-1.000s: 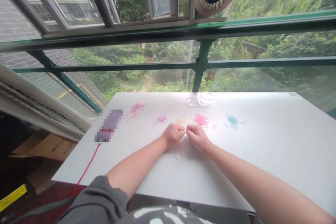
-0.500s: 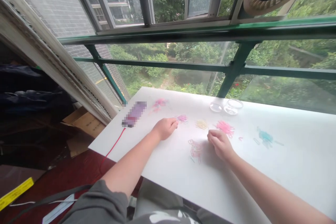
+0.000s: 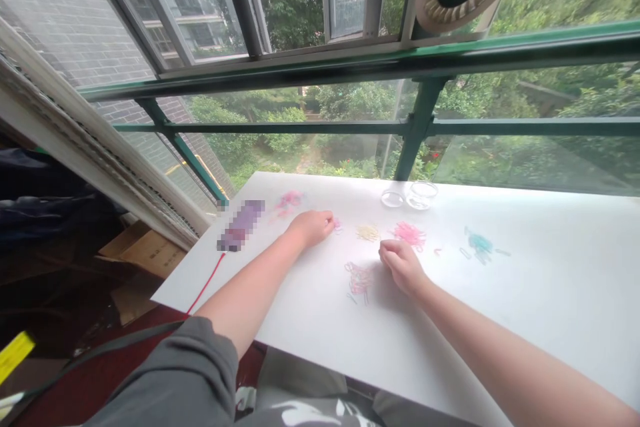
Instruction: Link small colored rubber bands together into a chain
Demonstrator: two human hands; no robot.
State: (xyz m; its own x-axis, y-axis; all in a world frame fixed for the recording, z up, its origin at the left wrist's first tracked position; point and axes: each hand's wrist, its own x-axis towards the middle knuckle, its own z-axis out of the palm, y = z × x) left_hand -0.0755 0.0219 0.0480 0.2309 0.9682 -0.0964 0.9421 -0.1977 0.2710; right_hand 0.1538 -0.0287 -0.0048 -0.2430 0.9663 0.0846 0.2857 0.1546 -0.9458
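Small heaps of coloured paper clips lie on a white table (image 3: pixel 525 293). My left hand (image 3: pixel 313 227) rests with curled fingers on a purple-pink heap (image 3: pixel 337 222), mostly covering it. My right hand (image 3: pixel 400 265) sits on the table in a loose fist, just right of a mixed pink heap (image 3: pixel 357 277). What either fist holds is hidden. Beyond the hands lie a yellow heap (image 3: pixel 368 233), a bright pink heap (image 3: pixel 409 234) and a teal heap (image 3: pixel 480 243). Another pink heap (image 3: pixel 289 201) lies far left.
Two small clear dishes (image 3: pixel 410 196) stand at the table's far edge by the green window frame (image 3: pixel 415 127). A blurred purple object (image 3: pixel 241 225) with a red cord (image 3: pixel 205 283) lies at the left corner. Cardboard boxes (image 3: pixel 143 253) sit on the floor to the left.
My hands have parted. The left reached leftward onto the purple-pink heap; the right stayed by the mixed heap. The camera turned left, then swung slightly back.
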